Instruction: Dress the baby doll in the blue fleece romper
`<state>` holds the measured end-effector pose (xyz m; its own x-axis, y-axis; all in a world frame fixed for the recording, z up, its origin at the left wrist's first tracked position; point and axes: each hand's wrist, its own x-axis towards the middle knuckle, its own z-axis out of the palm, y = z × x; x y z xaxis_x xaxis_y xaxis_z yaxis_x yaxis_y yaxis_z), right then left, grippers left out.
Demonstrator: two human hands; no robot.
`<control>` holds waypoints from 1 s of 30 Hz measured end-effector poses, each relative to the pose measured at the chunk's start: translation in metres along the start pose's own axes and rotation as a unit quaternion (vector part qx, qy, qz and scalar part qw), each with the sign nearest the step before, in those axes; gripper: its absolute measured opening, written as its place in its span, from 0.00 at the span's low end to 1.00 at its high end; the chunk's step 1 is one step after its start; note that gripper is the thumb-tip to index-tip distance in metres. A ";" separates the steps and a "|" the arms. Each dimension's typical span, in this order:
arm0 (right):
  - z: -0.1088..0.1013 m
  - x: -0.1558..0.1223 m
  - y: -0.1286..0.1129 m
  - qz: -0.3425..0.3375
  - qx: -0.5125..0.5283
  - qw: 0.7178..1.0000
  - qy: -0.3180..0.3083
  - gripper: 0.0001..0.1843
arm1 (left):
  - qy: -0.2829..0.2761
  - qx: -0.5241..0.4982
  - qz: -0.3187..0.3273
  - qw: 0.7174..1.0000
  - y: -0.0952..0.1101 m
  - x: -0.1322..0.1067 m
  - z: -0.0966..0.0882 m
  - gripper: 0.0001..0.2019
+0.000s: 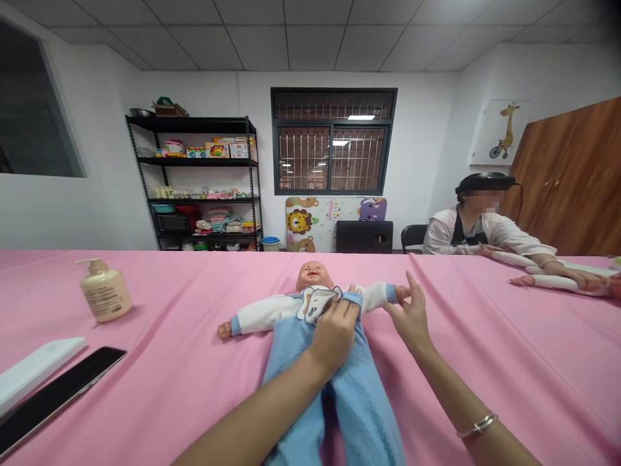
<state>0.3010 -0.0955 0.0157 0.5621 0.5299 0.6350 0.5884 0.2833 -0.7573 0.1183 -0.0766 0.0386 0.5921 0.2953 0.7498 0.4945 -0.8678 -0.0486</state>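
Observation:
A baby doll [314, 278] lies on its back on the pink tablecloth [490, 343], head away from me, arms spread. It wears white sleeves and blue fleece trousers [356, 395] with a bib bearing an animal print [317, 303]. My left hand [334, 333] rests on the doll's chest, fingers closed on the blue fabric edge. My right hand [411, 317] is beside the doll's outstretched arm, fingers apart, with the fingertips close to the doll's small hand [400, 293]. It holds nothing. A bangle [478, 425] circles my right wrist.
A cream pump bottle [105, 291], a white pad [36, 372] and a black tablet [58, 395] lie at the table's left. At the right, a seated person [470, 232] has their hands on white-sleeved doll arms [543, 275]. A shelf of toys [194, 181] stands behind.

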 end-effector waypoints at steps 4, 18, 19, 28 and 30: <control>0.005 -0.009 -0.033 0.015 0.150 0.988 -0.028 0.55 | -0.003 0.019 -0.048 0.999 0.001 0.001 -0.003 0.15; 0.019 -0.024 -0.033 -0.083 0.128 0.965 -0.211 0.32 | 0.034 0.025 -0.048 0.998 -0.003 0.003 -0.006 0.20; 0.019 -0.023 -0.032 -0.087 0.127 0.963 -0.220 0.34 | 0.038 0.032 -0.040 0.998 -0.003 0.003 -0.006 0.19; 0.020 -0.023 -0.032 -0.104 0.116 0.952 -0.263 0.41 | 0.091 0.026 0.078 0.992 -0.007 0.004 -0.009 0.21; 0.021 -0.026 -0.040 -0.117 0.123 0.950 -0.263 0.39 | 0.079 0.012 0.076 0.994 -0.006 0.004 -0.009 0.22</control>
<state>0.2504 -0.1037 0.0266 0.0269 0.7376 0.6747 0.4706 0.5862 -0.6595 0.1115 -0.0739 0.0475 0.5549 0.0933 0.8267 0.4223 -0.8877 -0.1832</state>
